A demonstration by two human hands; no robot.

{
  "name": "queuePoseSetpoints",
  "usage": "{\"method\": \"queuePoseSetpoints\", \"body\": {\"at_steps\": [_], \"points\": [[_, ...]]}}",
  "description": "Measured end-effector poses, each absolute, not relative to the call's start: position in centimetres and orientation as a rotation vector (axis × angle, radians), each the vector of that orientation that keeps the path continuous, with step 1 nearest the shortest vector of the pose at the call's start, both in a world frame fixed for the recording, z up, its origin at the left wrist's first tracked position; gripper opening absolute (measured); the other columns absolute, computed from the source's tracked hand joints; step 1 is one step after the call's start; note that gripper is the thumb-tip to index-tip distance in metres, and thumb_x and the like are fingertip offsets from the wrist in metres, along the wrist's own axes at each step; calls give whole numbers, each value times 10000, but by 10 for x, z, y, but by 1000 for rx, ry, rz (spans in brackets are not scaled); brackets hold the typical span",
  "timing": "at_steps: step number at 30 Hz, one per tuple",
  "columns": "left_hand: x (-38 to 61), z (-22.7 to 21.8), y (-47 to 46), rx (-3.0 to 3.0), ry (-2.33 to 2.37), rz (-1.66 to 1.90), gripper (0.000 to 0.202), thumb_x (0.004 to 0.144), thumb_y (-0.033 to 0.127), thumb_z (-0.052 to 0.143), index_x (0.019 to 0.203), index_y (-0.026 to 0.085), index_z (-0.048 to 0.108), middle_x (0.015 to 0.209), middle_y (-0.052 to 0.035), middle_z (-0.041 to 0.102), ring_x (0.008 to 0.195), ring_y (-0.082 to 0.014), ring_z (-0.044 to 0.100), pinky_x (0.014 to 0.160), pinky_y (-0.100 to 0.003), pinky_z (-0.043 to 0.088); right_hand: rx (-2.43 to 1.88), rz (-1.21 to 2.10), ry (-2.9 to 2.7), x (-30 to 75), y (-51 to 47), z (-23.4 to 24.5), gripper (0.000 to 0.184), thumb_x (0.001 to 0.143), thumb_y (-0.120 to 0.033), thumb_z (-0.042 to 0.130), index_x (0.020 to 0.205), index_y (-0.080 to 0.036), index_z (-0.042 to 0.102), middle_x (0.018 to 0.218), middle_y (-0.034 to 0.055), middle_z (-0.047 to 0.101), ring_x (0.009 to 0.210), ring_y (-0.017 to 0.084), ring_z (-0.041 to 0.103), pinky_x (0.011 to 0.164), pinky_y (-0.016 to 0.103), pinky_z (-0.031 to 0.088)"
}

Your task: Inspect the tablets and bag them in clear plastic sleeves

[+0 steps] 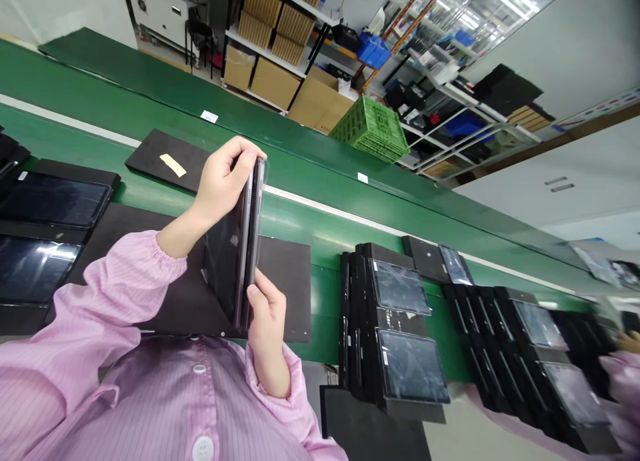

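Observation:
My hands hold a thin black tablet (234, 247) upright on its edge, with its screen turned toward the left of the view. My left hand (223, 181) grips its upper end, and my right hand (267, 321) pinches its lower end. Below the tablet lies a black foam mat (285, 287) on the green conveyor bench (320, 227). Another black mat (167, 161), with a strip of yellow tape, sits just beyond my left hand. Dark screens in black trays (53, 199) lie to the left.
Stacks of black-framed tablets (400, 314) stand on the bench to the right. At the far right edge are a co-worker's hand (629, 342) and pink sleeve (619, 381). Behind the bench are a green plastic crate (370, 129) and shelves with cardboard boxes (273, 81).

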State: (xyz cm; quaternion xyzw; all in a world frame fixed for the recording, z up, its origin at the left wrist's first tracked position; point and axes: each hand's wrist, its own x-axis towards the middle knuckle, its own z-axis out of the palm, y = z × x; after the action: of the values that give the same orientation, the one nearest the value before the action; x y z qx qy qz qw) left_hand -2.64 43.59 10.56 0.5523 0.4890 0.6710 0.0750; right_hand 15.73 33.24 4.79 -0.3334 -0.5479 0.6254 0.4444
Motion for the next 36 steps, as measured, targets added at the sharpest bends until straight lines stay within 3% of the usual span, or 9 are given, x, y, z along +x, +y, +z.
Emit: {"method": "queuePoseSetpoints", "body": {"at_steps": [13,17,22,27,31,33,36], "points": [[-42,85,460,1587,1596,2003,396,1004,536,416,851,229,615,784,-15,642,757,-158,626,678,-293,506,-912,1520,-1345,149,349,43,354,1010,-381,496,1191,-209,746,1177,47,727,1129,246,684,994,361,544],[-45,83,466,1533,1596,1996,406,995,541,433,815,225,614,765,-19,638,735,-155,620,666,-291,505,-860,1542,-1400,150,351,46,383,1027,-361,443,1267,-219,706,1253,43,694,1197,251,646,1054,386,510],[-48,83,466,1501,1603,1972,415,986,571,433,821,235,611,750,-20,623,743,-160,629,663,-293,512,-855,1517,-1523,156,353,53,372,970,-264,513,1302,-263,681,1289,28,675,1229,252,627,1053,384,511],[-45,86,460,1479,1652,1945,430,995,586,389,847,246,606,763,-21,618,752,-168,644,647,-301,522,-889,1450,-1704,158,354,62,394,983,-274,496,1343,-239,653,1221,47,706,1075,247,684,950,361,543],[-41,86,451,1452,1709,1990,427,1010,573,356,876,251,603,787,-23,625,748,-164,643,631,-300,524,-1012,1344,-1725,153,353,67,344,993,-312,479,1108,-165,768,901,50,728,824,214,672,777,309,543],[-39,86,448,1447,1724,2011,417,1012,563,358,874,253,600,799,-23,630,757,-162,643,636,-301,527,-1060,1320,-1704,150,354,68,353,989,-333,490,915,-143,778,737,33,658,684,174,602,670,274,507],[-39,87,446,1443,1694,2037,399,1010,552,384,854,254,599,805,-19,633,754,-159,644,638,-305,527,-1123,1299,-1655,146,355,67,455,983,-400,519,641,-143,678,566,-1,479,537,111,423,536,233,400]]}}
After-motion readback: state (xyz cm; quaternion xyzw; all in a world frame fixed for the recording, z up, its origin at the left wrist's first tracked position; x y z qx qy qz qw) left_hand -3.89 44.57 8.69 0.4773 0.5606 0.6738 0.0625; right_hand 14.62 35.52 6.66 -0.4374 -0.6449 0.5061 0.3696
